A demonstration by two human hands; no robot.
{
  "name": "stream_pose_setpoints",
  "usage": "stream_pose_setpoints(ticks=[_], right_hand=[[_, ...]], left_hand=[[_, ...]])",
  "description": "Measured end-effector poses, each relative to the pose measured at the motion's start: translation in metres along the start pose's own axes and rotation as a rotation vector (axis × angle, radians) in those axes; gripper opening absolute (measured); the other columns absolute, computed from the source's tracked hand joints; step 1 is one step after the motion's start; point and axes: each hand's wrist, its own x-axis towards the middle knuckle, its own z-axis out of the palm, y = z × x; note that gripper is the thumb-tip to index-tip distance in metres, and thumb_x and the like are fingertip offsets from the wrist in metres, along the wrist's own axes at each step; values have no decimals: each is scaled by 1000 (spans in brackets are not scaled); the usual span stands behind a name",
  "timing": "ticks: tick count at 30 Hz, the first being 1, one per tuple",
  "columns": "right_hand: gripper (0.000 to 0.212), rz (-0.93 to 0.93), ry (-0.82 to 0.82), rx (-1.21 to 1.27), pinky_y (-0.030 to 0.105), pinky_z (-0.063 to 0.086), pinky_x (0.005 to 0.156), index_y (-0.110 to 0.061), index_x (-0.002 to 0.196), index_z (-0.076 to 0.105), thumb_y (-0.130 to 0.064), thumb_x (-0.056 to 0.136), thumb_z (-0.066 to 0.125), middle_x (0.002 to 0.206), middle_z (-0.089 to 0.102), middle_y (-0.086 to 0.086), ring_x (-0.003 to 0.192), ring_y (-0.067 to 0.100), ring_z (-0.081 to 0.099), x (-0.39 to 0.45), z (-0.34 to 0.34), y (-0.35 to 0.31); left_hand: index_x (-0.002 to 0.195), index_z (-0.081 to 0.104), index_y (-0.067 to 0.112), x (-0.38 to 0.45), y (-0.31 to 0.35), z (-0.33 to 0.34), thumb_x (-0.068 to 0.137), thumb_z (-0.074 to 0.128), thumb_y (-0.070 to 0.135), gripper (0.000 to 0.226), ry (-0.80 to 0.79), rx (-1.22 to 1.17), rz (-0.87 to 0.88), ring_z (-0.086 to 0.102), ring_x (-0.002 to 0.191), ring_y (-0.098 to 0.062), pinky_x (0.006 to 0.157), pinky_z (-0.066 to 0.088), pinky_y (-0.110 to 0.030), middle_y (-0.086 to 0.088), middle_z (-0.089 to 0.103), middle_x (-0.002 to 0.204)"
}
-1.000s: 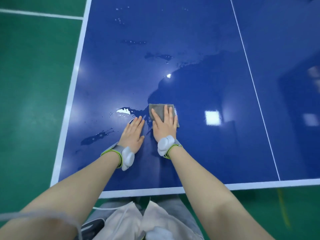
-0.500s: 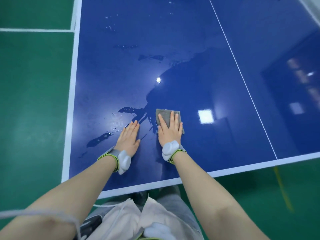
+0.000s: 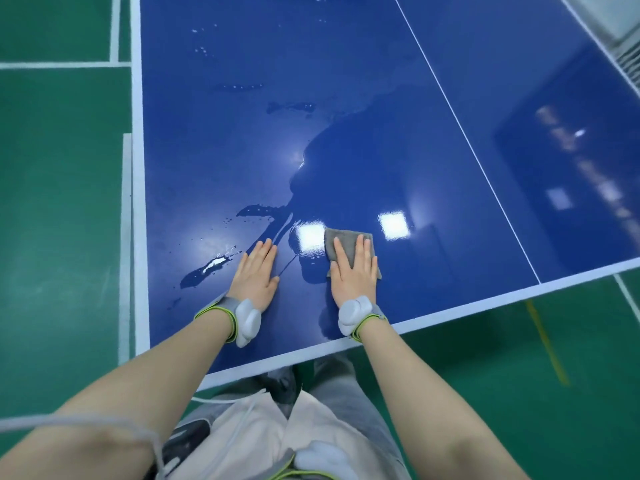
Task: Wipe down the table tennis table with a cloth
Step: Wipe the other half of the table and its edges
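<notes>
Cloth (image 3: pixel 349 249) has slid right since a second ago, I see a wider gap to the left hand (image 3: pixel 255 276) now. Right hand (image 3: pixel 353 273) presses it flat-fingered on the table (image 3: pixel 450 202); left rests flat, fingers straight, beside the puddle (image 3: pixel 204 270).

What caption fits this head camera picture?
Right hand presses a grey cloth on the wet blue table; left hand rests flat.

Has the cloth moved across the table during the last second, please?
Yes. The cloth, under the right hand, has slid right, away from the left hand and the puddle and toward the white centre line.
</notes>
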Motion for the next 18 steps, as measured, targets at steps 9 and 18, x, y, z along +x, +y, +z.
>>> stream_pose_setpoints(ticks=[9,18], right_hand=[[50,-263,-77,-44,51,45,94,-29,126,60,-32,85,33,135,54,16,124,33,52,-40,14,-33],[59,-65,35,66,49,21,114,-27,140,45,-37,90,16,152,29,17,142,33,24,-37,3,21]], left_hand=[[148,1,10,-2,4,2,99,34,21,60,4,33,-29,-11,144,-16,113,-11,-30,-3,-8,156],[148,3,12,-10,5,7,99,35,20,59,12,38,-47,-10,144,-17,114,-9,-32,-3,-7,157]])
